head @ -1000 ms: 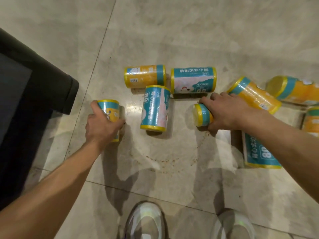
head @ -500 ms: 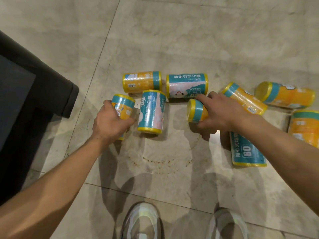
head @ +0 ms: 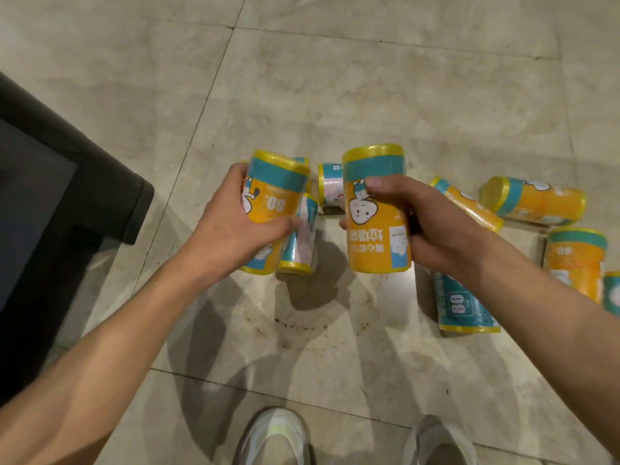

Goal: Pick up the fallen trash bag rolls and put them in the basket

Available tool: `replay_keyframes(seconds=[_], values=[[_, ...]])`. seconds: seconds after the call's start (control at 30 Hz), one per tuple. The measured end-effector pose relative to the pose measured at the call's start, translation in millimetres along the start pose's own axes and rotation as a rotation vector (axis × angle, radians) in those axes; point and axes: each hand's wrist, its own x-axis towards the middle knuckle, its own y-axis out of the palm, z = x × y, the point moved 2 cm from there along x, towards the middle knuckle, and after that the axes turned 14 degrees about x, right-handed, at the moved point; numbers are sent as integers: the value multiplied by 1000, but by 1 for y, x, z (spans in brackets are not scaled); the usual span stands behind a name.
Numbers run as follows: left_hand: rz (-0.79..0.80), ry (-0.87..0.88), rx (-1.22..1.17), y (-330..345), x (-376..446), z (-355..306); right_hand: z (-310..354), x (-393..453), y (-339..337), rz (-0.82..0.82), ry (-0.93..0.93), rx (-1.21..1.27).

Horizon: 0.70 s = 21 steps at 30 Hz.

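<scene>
My left hand (head: 231, 229) grips an orange and teal trash bag roll (head: 275, 189), held upright above the floor. My right hand (head: 432, 226) grips a second orange roll (head: 375, 213), also upright and lifted. Below and behind them several more rolls lie on the tiled floor: a teal one (head: 302, 239) under my left hand, one (head: 330, 186) between the two held rolls, a slim orange one (head: 469, 206), an orange one (head: 536, 201) at the right, another orange one (head: 573, 260) and a teal one (head: 463, 307) under my right forearm. No basket is in view.
A dark, black-edged piece of furniture (head: 84, 182) fills the left side. My two pale shoes (head: 275, 437) stand at the bottom edge. Beige marble floor tiles (head: 335, 78) stretch beyond the rolls.
Both hands have lifted their rolls off the floor and turned them upright, bringing them closer to the camera and to each other.
</scene>
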Motion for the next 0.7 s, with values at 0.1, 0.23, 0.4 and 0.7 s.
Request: replay_keyframes(seconds=[0.1, 0.23, 0.4, 0.7], values=[[71, 5, -183, -7, -5, -20, 9, -8, 9, 14, -1, 95], [164, -44, -520, -25, -14, -48, 26, -28, 24, 61, -37, 227], [236, -113, -771, -90, -47, -130, 80, -96, 80, 7, -68, 307], [314, -205, -890, -307, -166, -397, 269, -346, 281, -143, -135, 319]])
